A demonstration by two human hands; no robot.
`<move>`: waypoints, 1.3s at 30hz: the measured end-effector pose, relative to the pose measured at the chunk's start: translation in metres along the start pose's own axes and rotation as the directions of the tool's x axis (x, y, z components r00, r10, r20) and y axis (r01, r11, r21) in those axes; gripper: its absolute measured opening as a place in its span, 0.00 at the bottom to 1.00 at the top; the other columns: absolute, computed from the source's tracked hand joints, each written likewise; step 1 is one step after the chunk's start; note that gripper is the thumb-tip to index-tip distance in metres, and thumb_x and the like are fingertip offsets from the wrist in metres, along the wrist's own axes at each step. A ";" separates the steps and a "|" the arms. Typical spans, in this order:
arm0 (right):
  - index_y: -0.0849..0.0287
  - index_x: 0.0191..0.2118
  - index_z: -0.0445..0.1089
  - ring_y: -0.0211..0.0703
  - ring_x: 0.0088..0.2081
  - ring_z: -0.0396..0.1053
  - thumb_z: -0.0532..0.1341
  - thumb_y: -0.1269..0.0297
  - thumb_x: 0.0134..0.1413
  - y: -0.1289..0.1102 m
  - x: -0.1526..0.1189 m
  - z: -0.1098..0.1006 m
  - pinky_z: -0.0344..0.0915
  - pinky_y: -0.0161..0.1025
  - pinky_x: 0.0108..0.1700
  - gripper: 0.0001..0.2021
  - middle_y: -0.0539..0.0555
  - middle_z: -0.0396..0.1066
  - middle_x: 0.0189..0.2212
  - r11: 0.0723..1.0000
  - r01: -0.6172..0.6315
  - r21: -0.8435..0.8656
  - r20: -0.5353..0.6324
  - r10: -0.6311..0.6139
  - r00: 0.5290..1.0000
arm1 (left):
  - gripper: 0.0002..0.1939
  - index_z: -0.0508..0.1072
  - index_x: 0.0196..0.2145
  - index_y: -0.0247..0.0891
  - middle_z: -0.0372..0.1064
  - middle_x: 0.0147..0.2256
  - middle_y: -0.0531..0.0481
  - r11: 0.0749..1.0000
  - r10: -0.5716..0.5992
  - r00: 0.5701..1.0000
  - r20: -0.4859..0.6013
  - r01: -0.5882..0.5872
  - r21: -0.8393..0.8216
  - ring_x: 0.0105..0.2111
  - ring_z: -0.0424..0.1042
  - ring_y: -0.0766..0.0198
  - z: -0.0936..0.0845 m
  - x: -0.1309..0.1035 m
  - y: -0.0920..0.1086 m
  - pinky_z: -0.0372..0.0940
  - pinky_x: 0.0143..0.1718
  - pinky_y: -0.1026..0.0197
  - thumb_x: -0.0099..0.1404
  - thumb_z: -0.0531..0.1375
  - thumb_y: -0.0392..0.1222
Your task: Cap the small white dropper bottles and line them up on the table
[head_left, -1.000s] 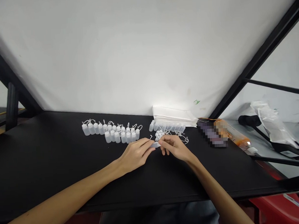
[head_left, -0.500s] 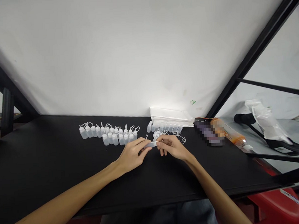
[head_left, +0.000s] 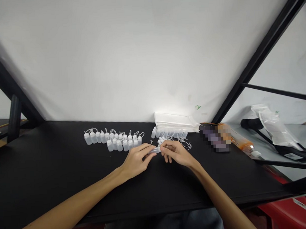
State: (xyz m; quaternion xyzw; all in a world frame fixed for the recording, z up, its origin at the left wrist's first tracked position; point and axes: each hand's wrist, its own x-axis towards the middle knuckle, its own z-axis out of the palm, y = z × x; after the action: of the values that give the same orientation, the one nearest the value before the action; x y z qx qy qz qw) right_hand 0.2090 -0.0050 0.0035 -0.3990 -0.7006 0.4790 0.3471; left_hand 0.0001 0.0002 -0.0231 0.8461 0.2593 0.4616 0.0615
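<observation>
Between my hands a small translucent bottle (head_left: 155, 150) lies on its side above the black table (head_left: 100, 184). My left hand (head_left: 137, 159) has its fingers closed round the bottle's body. The fingertips of my right hand (head_left: 177, 153) pinch the bottle's right end, where its cap or neck is mostly hidden. Left of my hands, several capped bottles (head_left: 110, 145) with thin white straps stand in two rows. Behind my right hand are loose white caps (head_left: 161, 140) with looped straps, and a row of small bottles (head_left: 166, 132).
A stack of white sheets or bags (head_left: 176, 121) lies at the wall. To the right are a blurred purple item (head_left: 215, 139) and an orange-labelled bottle (head_left: 242, 144). Black frame bars (head_left: 257, 57) border the table, with a red stool (head_left: 290, 213) below right.
The whole view has shifted slightly, so table and objects appear a little lower. Both hands keep their hold on the small bottle, which shows little change between them.
</observation>
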 end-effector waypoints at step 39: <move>0.62 0.38 0.73 0.30 0.19 0.60 0.63 0.54 0.54 -0.003 0.001 -0.003 0.55 0.31 0.20 0.15 0.50 0.67 0.26 0.991 0.083 0.100 -0.070 -0.076 0.995 | 0.12 0.76 0.40 0.33 0.71 0.36 0.47 0.674 -0.208 0.818 0.537 0.518 -0.528 0.27 0.73 0.68 -0.007 0.010 0.026 0.73 0.30 0.65 0.68 0.57 0.44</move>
State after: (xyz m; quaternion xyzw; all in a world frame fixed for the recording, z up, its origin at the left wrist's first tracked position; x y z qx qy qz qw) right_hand 0.2101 -0.0036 0.0072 -0.3678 -0.6785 0.4868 0.4091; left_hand 0.0083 -0.0182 -0.0028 0.7789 0.2286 0.2995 0.5014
